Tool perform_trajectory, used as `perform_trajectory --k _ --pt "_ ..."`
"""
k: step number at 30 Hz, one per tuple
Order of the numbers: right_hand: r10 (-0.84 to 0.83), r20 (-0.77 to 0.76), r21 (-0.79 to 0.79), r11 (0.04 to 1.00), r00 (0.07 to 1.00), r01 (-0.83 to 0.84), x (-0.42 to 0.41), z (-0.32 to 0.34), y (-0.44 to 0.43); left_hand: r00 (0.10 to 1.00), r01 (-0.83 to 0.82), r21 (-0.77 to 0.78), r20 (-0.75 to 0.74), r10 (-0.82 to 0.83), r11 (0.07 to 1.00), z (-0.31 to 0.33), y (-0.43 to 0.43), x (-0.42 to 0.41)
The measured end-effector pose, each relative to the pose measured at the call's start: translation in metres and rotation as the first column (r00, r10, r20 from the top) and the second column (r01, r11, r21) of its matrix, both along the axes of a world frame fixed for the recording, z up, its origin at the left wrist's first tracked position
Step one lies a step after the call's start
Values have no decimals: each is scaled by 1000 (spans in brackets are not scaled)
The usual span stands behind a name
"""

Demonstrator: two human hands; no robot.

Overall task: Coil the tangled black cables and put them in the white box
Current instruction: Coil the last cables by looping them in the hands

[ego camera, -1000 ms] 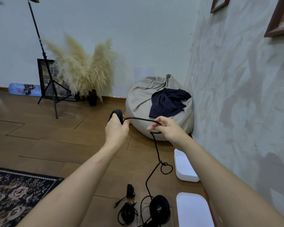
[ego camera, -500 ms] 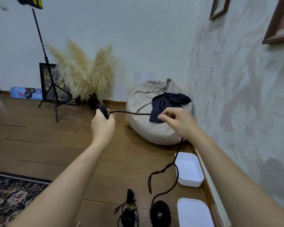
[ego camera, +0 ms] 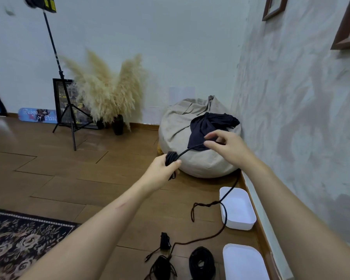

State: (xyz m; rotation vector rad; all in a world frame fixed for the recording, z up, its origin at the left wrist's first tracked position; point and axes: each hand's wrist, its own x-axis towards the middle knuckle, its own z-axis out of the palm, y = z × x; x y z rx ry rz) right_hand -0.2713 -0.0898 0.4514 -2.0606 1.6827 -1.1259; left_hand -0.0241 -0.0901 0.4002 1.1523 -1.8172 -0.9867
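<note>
The left hand gripped a small bundle of coiled black cable, fingers curled round it, held up over the wooden floor in front of the bean bag. From the bundle a taut stretch of the same cable ran up to the right hand, which pinched it between thumb and fingertips. Beyond that hand the cable dropped behind the right forearm, crossed the near left rim of the white box, and trailed down to the floor, with a twisted kink beside the box. The box sat open on the floor at its right edge, against the wall. Nearer the person, along the same edge, lay a second white tray; whether it was a lid or a box I could not tell. Left of it on the floor sat a neat black coil, a looser tangle and a small black bundle. A dark cloth lay on the bean bag.
</note>
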Motion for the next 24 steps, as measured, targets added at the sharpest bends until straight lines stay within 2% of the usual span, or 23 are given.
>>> perform_trajectory --k 2,4,10,17,18,20,22,24 --pt "115 -99 56 992 988 -110 14 2 1 999 4 -22 -47 -5 1000 3 3 -9" --pt "152 -167 49 988 974 -145 25 -3 5 997 11 -33 -71 -13 999 1 4 -15" --pt "203 -217 10 978 955 -206 30 6 24 999 36 -61 -31 -38 997 -6 6 -20" --pt "242 -209 -29 967 947 -253 33 13 28 978 207 -109 54 -202 972 1 26 -35" --pt "250 -163 -34 965 954 -259 31 13 27 975 218 -114 68 -212 969 1 29 -37" --pt "279 35 -34 960 960 -278 23 11 24 966 250 -108 95 -241 962 3 37 -39" --pt "288 240 -9 956 927 -294 17 6 25 957 283 -109 92 -274 953 5 44 -41" --pt "271 367 35 952 890 -304 17 -2 25 954 299 -137 60 -293 945 10 50 -43"
